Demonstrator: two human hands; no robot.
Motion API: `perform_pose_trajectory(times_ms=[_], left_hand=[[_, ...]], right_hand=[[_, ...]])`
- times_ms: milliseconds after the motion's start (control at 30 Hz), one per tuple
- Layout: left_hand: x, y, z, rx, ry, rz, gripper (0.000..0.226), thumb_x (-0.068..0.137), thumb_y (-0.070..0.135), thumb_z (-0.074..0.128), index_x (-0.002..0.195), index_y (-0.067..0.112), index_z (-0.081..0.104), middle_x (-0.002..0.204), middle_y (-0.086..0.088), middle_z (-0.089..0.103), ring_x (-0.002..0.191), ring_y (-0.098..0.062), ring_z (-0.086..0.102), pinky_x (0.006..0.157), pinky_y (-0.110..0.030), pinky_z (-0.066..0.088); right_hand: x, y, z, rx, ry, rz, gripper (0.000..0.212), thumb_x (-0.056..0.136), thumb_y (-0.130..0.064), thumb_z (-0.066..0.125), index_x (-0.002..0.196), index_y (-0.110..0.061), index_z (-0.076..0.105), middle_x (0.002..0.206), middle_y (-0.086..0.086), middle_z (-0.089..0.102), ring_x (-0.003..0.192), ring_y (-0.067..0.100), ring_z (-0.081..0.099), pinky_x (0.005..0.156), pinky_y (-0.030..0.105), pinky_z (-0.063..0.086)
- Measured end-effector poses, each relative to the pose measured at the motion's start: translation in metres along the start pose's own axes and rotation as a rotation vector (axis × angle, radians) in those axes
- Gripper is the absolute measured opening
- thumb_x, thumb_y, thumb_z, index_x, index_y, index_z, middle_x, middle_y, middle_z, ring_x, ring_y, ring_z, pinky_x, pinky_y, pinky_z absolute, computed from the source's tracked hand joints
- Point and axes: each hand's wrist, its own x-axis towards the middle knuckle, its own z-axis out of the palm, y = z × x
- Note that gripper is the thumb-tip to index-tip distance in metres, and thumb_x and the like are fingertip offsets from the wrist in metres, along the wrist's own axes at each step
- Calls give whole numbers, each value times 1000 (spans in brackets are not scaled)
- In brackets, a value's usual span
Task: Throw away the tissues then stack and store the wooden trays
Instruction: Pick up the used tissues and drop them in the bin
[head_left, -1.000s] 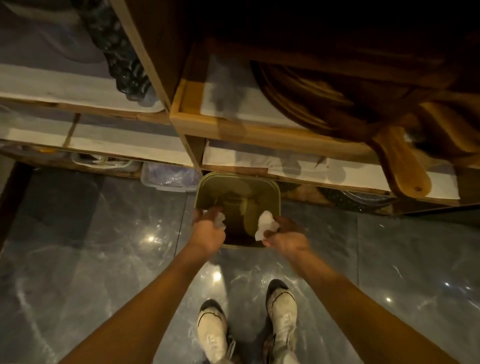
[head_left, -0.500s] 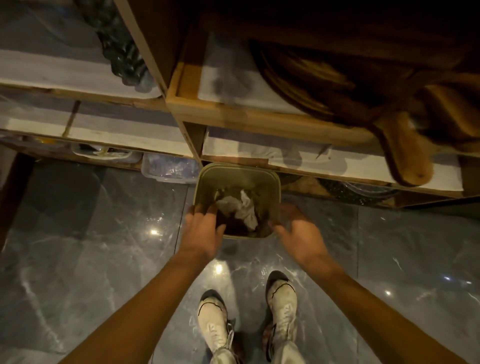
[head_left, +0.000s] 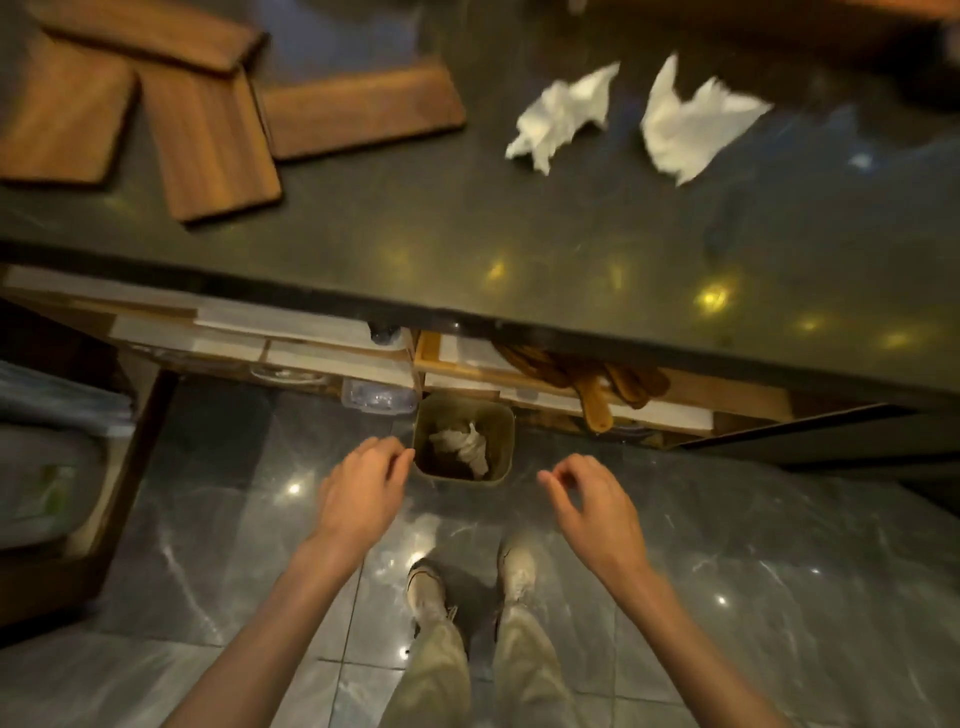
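A small olive bin (head_left: 503, 421) stands on the floor under the counter, with crumpled white tissues (head_left: 462, 444) inside it. My left hand (head_left: 361, 493) hovers just left of the bin, empty, fingers loosely curled. My right hand (head_left: 592, 506) hangs to the bin's right, also empty with fingers apart. On the dark counter (head_left: 467, 234) lie two crumpled tissues, one (head_left: 563, 117) left of the other (head_left: 691, 122). Several flat wooden trays lie at the counter's far left, among them a near one (head_left: 210, 145), a left one (head_left: 62, 119) and a right one (head_left: 363, 111), partly overlapping.
Wooden shelves (head_left: 675, 387) under the counter hold wooden boards (head_left: 597, 384) and white liners. A clear plastic box (head_left: 379, 397) sits left of the bin. A wooden unit (head_left: 104, 493) stands at the left. My shoes (head_left: 467, 582) are on the grey tiled floor.
Both hands let go of their tissues, which now lie in the bin. The hands drew back from the bin and my view rose, so the counter top with trays and tissues came into sight.
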Motion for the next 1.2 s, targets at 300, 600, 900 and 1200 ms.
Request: perform_pose_trajectory(times_ms=[300, 600, 900, 1200], left_hand=[[-7, 83, -140, -4, 150, 371, 12, 96, 29, 53, 90, 25, 62, 83, 9, 54, 80, -12, 60, 63, -25, 46], [60, 183, -198, 92, 211, 537, 14, 96, 30, 52, 105, 24, 61, 100, 6, 57, 91, -11, 56, 69, -26, 48], [165, 268, -179, 134, 168, 523, 20, 96, 23, 54, 113, 17, 62, 114, -1, 59, 99, -14, 58, 79, -27, 50], [273, 344, -155, 296, -65, 202, 47, 98, 22, 50, 144, 20, 39, 142, -12, 43, 127, -31, 46, 100, -46, 47]], right_hand=[[-1, -77, -151, 63, 276, -123, 18, 96, -42, 52, 91, -26, 60, 84, -12, 58, 75, 3, 57, 65, 32, 53], [56, -74, -262, 58, 489, -118, 15, 94, -39, 57, 103, -29, 63, 95, -15, 63, 84, -1, 61, 74, 19, 53], [178, -39, -306, -16, 450, -53, 15, 94, -35, 59, 98, -21, 65, 93, -8, 61, 80, 10, 59, 71, 29, 52], [303, -20, -321, -60, 237, -109, 14, 91, -28, 63, 100, -19, 69, 104, -1, 61, 90, 12, 60, 75, 23, 46]])
